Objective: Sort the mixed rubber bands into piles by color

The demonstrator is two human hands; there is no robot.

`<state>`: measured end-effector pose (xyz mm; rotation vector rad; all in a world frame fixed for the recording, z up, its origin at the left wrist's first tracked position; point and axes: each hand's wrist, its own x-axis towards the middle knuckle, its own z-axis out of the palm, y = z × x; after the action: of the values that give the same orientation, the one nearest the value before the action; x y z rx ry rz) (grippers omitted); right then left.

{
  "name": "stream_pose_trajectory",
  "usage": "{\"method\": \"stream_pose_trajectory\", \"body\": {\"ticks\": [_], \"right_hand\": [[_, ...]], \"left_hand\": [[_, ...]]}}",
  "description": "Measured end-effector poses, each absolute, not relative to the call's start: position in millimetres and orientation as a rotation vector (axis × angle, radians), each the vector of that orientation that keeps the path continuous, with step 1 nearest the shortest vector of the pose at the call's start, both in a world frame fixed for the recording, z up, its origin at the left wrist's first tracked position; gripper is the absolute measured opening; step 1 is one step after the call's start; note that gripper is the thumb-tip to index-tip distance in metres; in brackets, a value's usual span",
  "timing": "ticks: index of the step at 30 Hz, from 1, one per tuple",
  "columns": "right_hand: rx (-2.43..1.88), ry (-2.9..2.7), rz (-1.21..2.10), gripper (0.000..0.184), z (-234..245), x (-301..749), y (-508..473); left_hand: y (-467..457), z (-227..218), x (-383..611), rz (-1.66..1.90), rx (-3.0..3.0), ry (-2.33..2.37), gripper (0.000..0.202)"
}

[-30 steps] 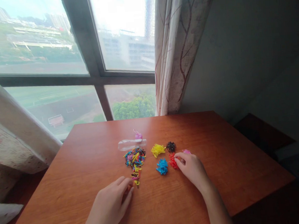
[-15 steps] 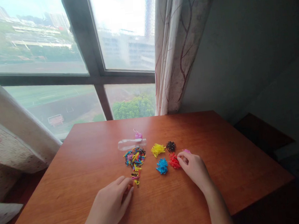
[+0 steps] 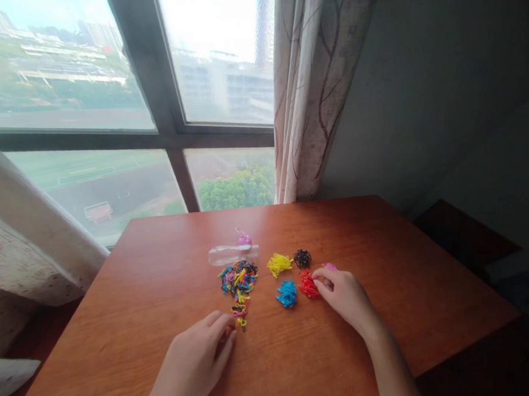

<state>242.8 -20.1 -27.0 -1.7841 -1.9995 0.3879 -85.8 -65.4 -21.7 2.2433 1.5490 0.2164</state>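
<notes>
A mixed pile of small colored rubber bands (image 3: pixel 238 277) lies on the table, trailing toward me in a thin line of loose bands (image 3: pixel 240 313). My left hand (image 3: pixel 200 346) rests beside the near end of that line, its fingers bent and the thumb apart from the forefinger. At the right edge of a red rubber band pile (image 3: pixel 307 284), my right hand (image 3: pixel 343 292) pinches thumb and forefinger together; anything between the tips is too small to make out. Close by are a blue pile (image 3: pixel 287 294), a yellow pile (image 3: pixel 279 264) and a black pile (image 3: pixel 303 258).
Some pink bands (image 3: pixel 330 266) show partly behind my right hand. Beyond the mixed pile lie a clear plastic container (image 3: pixel 230 255) and a purple piece with a loop (image 3: pixel 244 239). The wooden table (image 3: pixel 117 307) ends at a window with curtains (image 3: pixel 297 98).
My right hand has shifted very slightly at the red pile, its forearm a little to the right. My left hand and the piles look the same.
</notes>
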Motion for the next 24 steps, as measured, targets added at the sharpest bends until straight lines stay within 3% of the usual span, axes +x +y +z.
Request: {"method": "stream_pose_trajectory", "body": {"ticks": [24], "right_hand": [[-1.704, -1.995, 0.546, 0.017, -20.3, 233.9, -6.6]], "left_hand": [[-65.6, -19.9, -85.8, 0.186, 2.237, 1.545, 0.027]]}}
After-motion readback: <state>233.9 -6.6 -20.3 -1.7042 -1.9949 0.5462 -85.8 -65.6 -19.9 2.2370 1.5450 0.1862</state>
